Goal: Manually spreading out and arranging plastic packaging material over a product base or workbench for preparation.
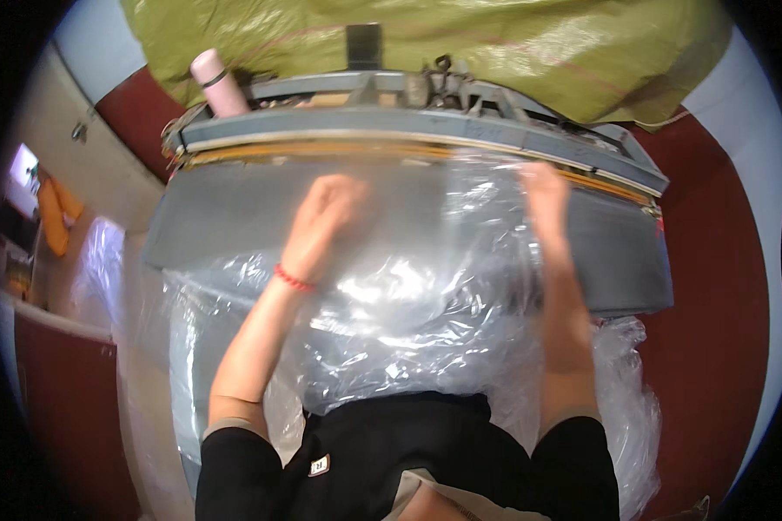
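Clear plastic film spreads, wrinkled and shiny, across the grey work surface and down toward my body. My right hand is closed on the film's far right part, close to the orange-yellow strip of the frame. Over the grey surface, my left hand has its fingers curled together; motion blurs it, and what it holds, if anything, cannot be made out. A red bead bracelet circles the left wrist.
A grey metal frame runs along the far side of the surface, a pink bottle standing at its left. Small metal parts lie behind it. A yellow-green sheet covers the back. More plastic hangs at the right.
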Motion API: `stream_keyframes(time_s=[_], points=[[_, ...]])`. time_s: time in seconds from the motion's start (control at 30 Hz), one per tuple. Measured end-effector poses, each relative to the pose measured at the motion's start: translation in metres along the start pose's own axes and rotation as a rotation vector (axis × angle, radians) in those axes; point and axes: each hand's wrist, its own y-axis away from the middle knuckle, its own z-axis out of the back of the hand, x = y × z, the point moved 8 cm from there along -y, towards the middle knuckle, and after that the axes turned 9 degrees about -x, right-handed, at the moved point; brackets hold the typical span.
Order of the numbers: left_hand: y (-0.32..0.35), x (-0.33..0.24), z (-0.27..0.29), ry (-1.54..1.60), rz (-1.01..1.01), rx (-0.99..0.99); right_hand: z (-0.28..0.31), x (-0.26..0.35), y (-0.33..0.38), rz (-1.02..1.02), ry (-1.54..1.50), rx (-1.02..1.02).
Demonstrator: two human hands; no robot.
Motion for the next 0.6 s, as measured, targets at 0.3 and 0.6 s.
stream_keyframes(time_s=[0.3, 0.6], points=[[0.064, -0.042, 0.152, -0.953, -0.442, 0.094, 0.586, -0.325, 0.049, -0.732, 0.502, -0.723], [0.107, -0.011, 0.084, -1.141, -0.564, 0.480, 0.290, -0.068, 0.033, 0.194, 0.782, -0.342]])
